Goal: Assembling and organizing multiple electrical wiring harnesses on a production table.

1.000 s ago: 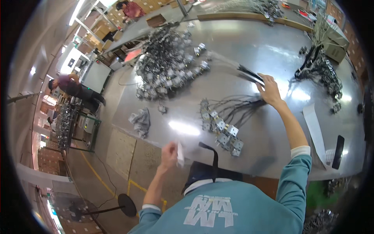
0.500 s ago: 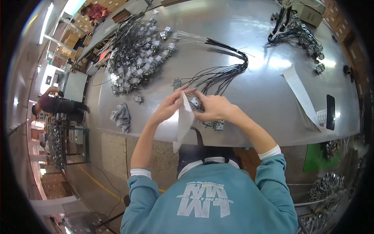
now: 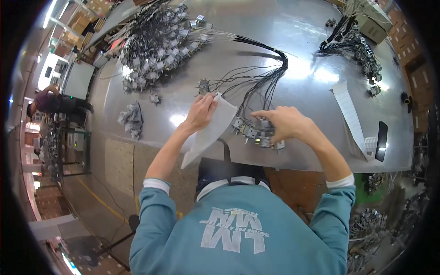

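Note:
My left hand (image 3: 200, 114) pinches the top edge of a white paper sheet (image 3: 216, 121), which hangs down past the table's near edge. To its right, my right hand (image 3: 292, 123) hovers with index finger stretched out and thumb apart, over a row of small metal connectors (image 3: 250, 132). Its fingertips are close to the connectors at the right end; whether they touch cannot be seen. Black cables (image 3: 268, 78) run from these connectors into a tied bundle (image 3: 285, 60) that bends away to the left. Another metal connector (image 3: 203, 85) lies just beyond my left hand.
A large pile of wired connectors (image 3: 158, 59) covers the far left. Nearer lies a crumpled grey cloth (image 3: 131, 120). On the right are a long white label sheet (image 3: 350, 114), a black phone-like slab (image 3: 381, 141) and another cable bundle (image 3: 353, 46). A person (image 3: 50, 101) stands at far left.
My right hand has left the sheet and a connector near my left hand, moving right and opening over the row. The sheet in my left hand now spreads wider.

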Motion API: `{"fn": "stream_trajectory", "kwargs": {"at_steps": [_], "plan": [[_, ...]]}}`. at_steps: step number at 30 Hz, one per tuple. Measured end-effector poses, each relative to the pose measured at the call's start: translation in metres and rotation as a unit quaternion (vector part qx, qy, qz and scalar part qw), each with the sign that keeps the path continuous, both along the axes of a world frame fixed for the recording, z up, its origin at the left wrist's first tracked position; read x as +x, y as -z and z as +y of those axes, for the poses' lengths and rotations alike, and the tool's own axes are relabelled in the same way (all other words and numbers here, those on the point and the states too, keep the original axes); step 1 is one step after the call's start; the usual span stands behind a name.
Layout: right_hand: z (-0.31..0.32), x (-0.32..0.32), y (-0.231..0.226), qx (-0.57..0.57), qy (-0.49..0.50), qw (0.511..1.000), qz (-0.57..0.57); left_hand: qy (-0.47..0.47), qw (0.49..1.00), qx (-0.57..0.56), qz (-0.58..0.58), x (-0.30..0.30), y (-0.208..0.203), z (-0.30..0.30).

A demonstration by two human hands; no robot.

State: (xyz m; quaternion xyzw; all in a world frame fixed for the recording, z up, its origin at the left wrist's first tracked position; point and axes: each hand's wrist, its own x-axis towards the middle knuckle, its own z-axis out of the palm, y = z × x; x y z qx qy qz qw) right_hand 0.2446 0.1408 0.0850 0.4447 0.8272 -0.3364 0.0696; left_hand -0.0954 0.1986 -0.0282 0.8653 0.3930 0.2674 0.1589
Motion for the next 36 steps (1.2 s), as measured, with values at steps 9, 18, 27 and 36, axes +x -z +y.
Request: {"fn": "stream_trajectory", "kwargs": {"at_steps": [9, 18, 27, 36], "plan": [[-0.046, 0.092, 0.0, 0.164, 0.067, 0.955, -0.238, -0.029, 0.994, 0.101, 0.017, -0.03, 0.025, 0.052], [-0.046, 0.12, 0.03, 0.276, 0.152, 0.945, -0.084, -0.033, 0.998, 0.059, -0.012, -0.008, 0.027, 0.062], [-0.05, -0.06, 0.026, 0.094, 0.278, 0.919, 0.263, -0.012, 0.952, -0.235, -0.197, 0.007, -0.003, 0.005], [-0.039, -0.147, 0.126, 0.371, 0.19, 0.909, -0.032, 0.074, 0.917, -0.291, -0.263, -0.006, -0.098, -0.008]]}}
